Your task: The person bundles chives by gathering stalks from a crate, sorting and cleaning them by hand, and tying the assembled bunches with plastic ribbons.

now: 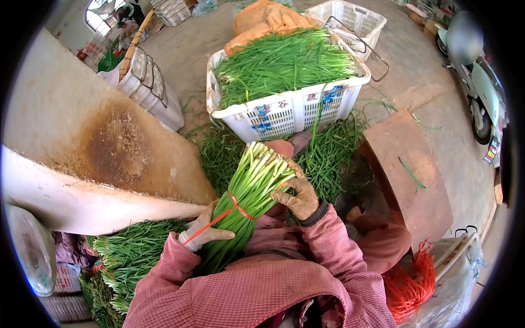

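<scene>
Both hands clamp the bunch (pixel 249 183): left hand (pixel 206 232), right hand (pixel 301 197) nearer the pale ends (pixel 266 159); it could slip apart if the tie (pixel 235 205) across my left (knot unseen) loosens.

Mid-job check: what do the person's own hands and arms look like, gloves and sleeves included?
The left hand wears a pale, off-white glove. The right hand wears a browner, tan glove that looks soiled, with a dark cuff at the wrist. Both sleeves are long, loose and pinkish red with a fine check. No lettering shows on either.
</scene>
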{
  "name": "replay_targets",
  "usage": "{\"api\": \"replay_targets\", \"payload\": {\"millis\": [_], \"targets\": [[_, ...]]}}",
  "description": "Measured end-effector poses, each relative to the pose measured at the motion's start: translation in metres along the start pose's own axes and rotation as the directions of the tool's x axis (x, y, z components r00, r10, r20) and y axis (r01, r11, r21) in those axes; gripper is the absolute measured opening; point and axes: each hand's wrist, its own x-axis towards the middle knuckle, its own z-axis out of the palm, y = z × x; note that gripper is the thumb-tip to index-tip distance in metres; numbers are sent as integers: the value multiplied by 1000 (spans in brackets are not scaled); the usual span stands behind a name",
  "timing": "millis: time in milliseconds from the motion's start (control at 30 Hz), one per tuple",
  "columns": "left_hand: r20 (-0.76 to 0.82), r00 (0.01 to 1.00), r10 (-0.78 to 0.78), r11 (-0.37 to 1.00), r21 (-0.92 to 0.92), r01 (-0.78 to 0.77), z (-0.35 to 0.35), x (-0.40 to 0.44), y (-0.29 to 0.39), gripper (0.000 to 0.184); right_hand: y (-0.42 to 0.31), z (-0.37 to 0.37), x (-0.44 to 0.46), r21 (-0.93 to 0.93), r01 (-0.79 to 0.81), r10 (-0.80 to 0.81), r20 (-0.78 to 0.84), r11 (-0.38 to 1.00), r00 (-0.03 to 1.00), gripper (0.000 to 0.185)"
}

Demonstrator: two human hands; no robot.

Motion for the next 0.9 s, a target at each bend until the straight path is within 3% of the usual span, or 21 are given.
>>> {"api": "replay_targets", "payload": {"millis": [67, 200, 233, 267, 300, 333, 367, 400, 433, 467, 567, 600, 633, 667, 700, 733, 767, 800, 833, 867, 900], "targets": [[22, 1000, -17, 999, -36, 17, -1, 1, 3, 103, -7, 1, -1, 86, -65, 66, -11, 994, 998, 15], [33, 999, 12, 1000, 8, -12, -5, 2, -6, 102, 1, -4, 0, -61, 44, -47, -61, 997, 997, 7], [18, 999, 38, 999, 36, -39, -3, 1, -7, 102, 4, -11, 2, 323, -102, 171, -192, 941, 966, 7], [20, 999, 39, 999, 34, -40, 0, -1, -7, 102, 4, -18, 3, 669, -167, 411, -224, 724, 884, 10], [-42, 999, 29, 995, 92, -25, 5, -3, -4, 100, 1, -22, 1, 616, -121, 365, -287, 778, 886, 17], [-106, 994, 19, 989, 147, -3, 8, -4, -3, 98, -2, -30, -3, 447, -108, 293, -369, 888, 882, 12], [-127, 987, 99, 973, 220, -70, 9, -3, -9, 95, -12, -34, -1, 90, -52, 83, -392, 995, 916, 11], [-124, 988, 92, 975, 212, -64, 11, -4, -11, 95, -26, -36, 1, -276, 22, -117, -334, 961, 935, 14], [-169, 981, 100, 964, 259, -54, 16, -5, -6, 93, -43, -35, 6, -610, 121, -264, -150, 783, 953, 19], [-213, 970, 114, 950, 309, -44, 19, -7, -2, 92, -41, -32, 4, -610, 116, -259, -152, 784, 954, 19], [-252, 955, 154, 917, 396, -43, 22, -8, -1, 90, -24, -33, 3, -750, 209, -155, 143, 627, 978, 27], [-258, 954, 154, 918, 394, -41, 24, -8, 0, 90, -14, -43, 5, -748, 214, -156, 148, 629, 977, 27], [-284, 945, 160, 922, 385, -40, 26, -9, 0, 88, -3, -55, 9, -244, -34, -43, -303, 969, 952, 29], [-310, 937, 162, 927, 374, -37, 30, -11, 0, 86, 1, -68, 9, 409, -66, 307, -560, 910, 769, 32], [-314, 936, 160, 929, 368, -35, 34, -13, 4, 86, -6, -92, 7, -382, -239, -32, -584, 893, 811, 35], [-317, 925, 212, 889, 456, -47, 37, -12, 13, 85, -14, -111, 8, -920, -266, -282, -346, 286, 895, 38], [-313, 914, 257, 840, 540, -51, 40, -11, 18, 84, -20, -94, 7, -765, -83, -246, -304, 638, 920, 49], [-309, 919, 246, 842, 537, -44, 44, -13, 20, 84, -27, -78, 6, -455, 70, -208, -261, 888, 943, 61], [-320, 912, 256, 818, 574, -28, 47, -13, 22, 83, -42, -56, 6, -126, -40, 15, -195, 991, 981, 55], [-332, 902, 275, 793, 609, -18, 49, -11, 23, 82, -38, -44, 9, -398, 128, -143, -6, 908, 990, 41], [-332, 901, 279, 794, 607, -22, 50, -10, 22, 82, -30, -35, 7, -381, -2, -31, -81, 924, 996, 33]]}}
